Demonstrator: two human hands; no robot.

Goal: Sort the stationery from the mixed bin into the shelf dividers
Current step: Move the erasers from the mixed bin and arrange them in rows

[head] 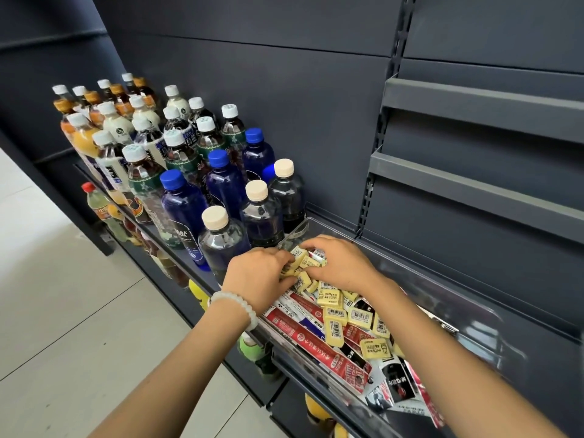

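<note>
We see both hands down in the clear plastic bin (319, 223), which sits on the dark shelf (177, 248) just right of the bottles. The left hand (257, 281), with a white bead bracelet (235, 306) on its wrist, has its fingers curled around a clutch of small yellow erasers (295, 265) at the bin's far end. The right hand (339, 262) meets it from the other side, fingers bent over the same cluster and pinching at it; its fingertips are hidden under the hand.

More erasers (360, 317) lie loose in the middle of the bin: pale yellow blocks in clear wrap, each with a white barcode sticker, one printed "miffy" with a small rabbit. Under and beside them lie long red-and-white pen packs (316, 346), and black-and-white packets (396, 382) towards the near end.

Left of the bin stand clear bottles with cream caps (215, 218), then blue bottles (185, 200) with blue caps, then tea and juice bottles (139, 159) further back.
</note>
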